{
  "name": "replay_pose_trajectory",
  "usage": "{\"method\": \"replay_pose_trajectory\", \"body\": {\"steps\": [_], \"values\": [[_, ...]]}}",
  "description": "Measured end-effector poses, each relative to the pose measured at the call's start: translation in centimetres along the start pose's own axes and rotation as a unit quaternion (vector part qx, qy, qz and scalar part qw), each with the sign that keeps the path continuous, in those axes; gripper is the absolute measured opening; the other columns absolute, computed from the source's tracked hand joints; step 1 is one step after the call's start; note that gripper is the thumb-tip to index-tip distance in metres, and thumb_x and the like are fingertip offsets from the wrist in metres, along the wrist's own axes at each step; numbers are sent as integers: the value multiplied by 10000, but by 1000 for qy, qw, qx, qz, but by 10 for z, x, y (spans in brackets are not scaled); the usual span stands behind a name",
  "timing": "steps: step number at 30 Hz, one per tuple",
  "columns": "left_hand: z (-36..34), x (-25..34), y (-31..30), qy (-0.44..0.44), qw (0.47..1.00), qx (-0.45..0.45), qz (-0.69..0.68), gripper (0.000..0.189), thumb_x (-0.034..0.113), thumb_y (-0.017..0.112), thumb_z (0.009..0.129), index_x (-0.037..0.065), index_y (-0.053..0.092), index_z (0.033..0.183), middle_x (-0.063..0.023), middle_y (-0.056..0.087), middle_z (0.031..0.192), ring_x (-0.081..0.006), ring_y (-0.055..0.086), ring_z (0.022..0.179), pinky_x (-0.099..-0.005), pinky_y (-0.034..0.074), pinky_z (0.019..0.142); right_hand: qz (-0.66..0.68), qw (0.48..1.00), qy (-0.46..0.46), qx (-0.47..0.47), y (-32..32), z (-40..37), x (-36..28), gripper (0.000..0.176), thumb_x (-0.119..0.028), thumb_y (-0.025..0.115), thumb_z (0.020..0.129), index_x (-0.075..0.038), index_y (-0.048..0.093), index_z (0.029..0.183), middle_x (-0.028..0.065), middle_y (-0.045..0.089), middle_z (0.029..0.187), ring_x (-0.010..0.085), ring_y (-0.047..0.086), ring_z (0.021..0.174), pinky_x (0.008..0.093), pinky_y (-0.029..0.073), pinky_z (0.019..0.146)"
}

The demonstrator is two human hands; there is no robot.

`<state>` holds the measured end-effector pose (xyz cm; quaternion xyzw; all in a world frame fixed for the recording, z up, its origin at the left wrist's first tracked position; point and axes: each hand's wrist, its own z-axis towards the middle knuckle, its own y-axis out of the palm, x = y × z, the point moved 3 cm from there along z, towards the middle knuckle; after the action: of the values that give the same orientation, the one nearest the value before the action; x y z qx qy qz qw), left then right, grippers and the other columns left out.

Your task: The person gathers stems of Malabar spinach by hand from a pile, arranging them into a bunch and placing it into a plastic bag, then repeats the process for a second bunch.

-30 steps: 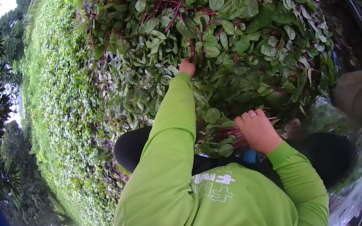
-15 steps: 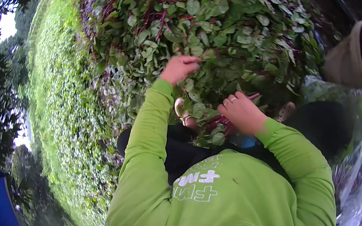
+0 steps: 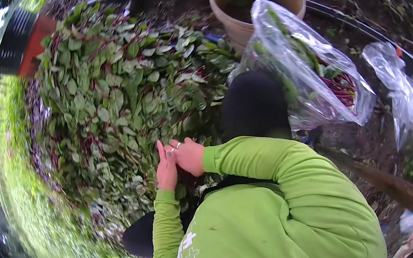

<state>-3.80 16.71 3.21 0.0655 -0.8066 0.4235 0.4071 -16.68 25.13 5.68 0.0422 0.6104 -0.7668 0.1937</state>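
My left hand (image 3: 167,172) and my right hand (image 3: 190,157) meet at the near edge of a large heap of leafy greens (image 3: 109,92) with dark red stems. The left hand's visible fingers are stretched out, lying against the fingers of the right. My right hand, with rings on it, is curled over; whatever lies under it is hidden from view. Green leaves lie directly beyond both hands. A dark-clothed knee (image 3: 256,104) rises beside the heap, right of my hands.
A clear plastic bag (image 3: 263,41) holding red-stemmed greens stands right of the heap, before a brown tub (image 3: 228,24). Another clear plastic bag (image 3: 399,86) lies farther right. A black and orange container (image 3: 17,42) is at far left. A wooden pole (image 3: 392,185) crosses the right side.
My view has turned toward the right. My hands were apart, the right around red stems and the left reaching among the leaves; now they are together.
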Motion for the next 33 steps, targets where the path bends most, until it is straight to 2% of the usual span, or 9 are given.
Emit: {"method": "replay_pose_trajectory", "body": {"steps": [4, 10, 13, 16, 19, 20, 21, 25, 33], "values": [[7, 23, -8, 27, 999, -14, 14, 923, 690, 360, 1026, 74, 92, 1658, -278, 664, 1113, -369, 642, 905, -459, 483, 836, 40, 979, 18, -200, -18, 8, 11, 305, -212, 739, 700, -74, 732, 972, 76, 708, 898, 273, 707, 909, 398, 512, 824], [16, 119, -106, 266, 940, 207, 50, 981, 573, 557, 1016, 8, 63, 1647, -264, 536, 1413, -339, 504, 1276, -457, 330, 1142, -67, 994, 89, -25, -174, 41, 62, 286, -177, 732, 709, -67, 681, 968, 128, 716, 845, 325, 724, 787, 449, 575, 720], [19, 101, -161, 247, 909, 332, -39, 642, 353, 628, 1036, 33, 422, 1552, -203, 543, 1435, -296, 533, 1305, -433, 380, 1153, -190, 953, 110, 210, -272, 39, 130, 244, -191, 702, 731, -51, 675, 929, 148, 709, 802, 339, 725, 770, 483, 585, 713], [25, 41, -188, 159, 941, 297, 26, 730, 386, 663, 1008, 29, 376, 1576, -193, 596, 1382, -315, 527, 1274, -450, 371, 1115, -343, 886, 242, 197, -369, 13, 181, 382, -163, 718, 741, -76, 661, 1108, 158, 697, 923, 326, 704, 853, 456, 567, 726], [33, -9, -199, 116, 946, 286, 93, 551, 152, 698, 948, 7, 538, 1455, -186, 648, 1298, -325, 584, 1226, -423, 427, 1076, -484, 778, 309, 256, -420, -20, 207, 650, -544, 795, 729, -46, 636, 1113, 209, 701, 871, 360, 714, 782, 478, 563, 734], [31, 1, -200, 125, 942, 305, 68, 532, 94, 687, 920, -5, 562, 1427, -186, 659, 1283, -322, 593, 1228, -413, 429, 1075, -489, 759, 361, 235, -424, -32, 239, 694, -408, 841, 665, -31, 629, 1207, 203, 728, 902, 360, 728, 831, 475, 576, 759], [30, 13, -201, 126, 934, 324, 79, 529, 113, 691, 922, -2, 565, 1423, -199, 661, 1284, -344, 589, 1229, -427, 433, 1070, -551, 762, 236, 244, -416, -49, 270, 412, -137, 647, 812, -69, 621, 1217, 141, 694, 984, 314, 689, 878, 459, 550, 782], [45, 5, -198, 126, 912, 333, 205, 575, 200, 698, 912, 28, 550, 1440, -206, 635, 1332, -390, 563, 1250, -493, 371, 1109, -668, 703, 243, 18, -342, -69, 339, 500, -155, 620, 881, -73, 519, 1364, 65, 661, 989, 216, 668, 924, 383, 504, 783], [71, -30, -182, 20, 905, 312, 288, 550, 233, 703, 893, 49, 589, 1399, -170, 648, 1289, -337, 574, 1230, -486, 348, 1124, -467, 824, 232, -223, -150, -70, 499, 300, -129, 597, 893, -85, 590, 1190, 117, 680, 1004, 281, 701, 946, 432, 533, 777]]}}
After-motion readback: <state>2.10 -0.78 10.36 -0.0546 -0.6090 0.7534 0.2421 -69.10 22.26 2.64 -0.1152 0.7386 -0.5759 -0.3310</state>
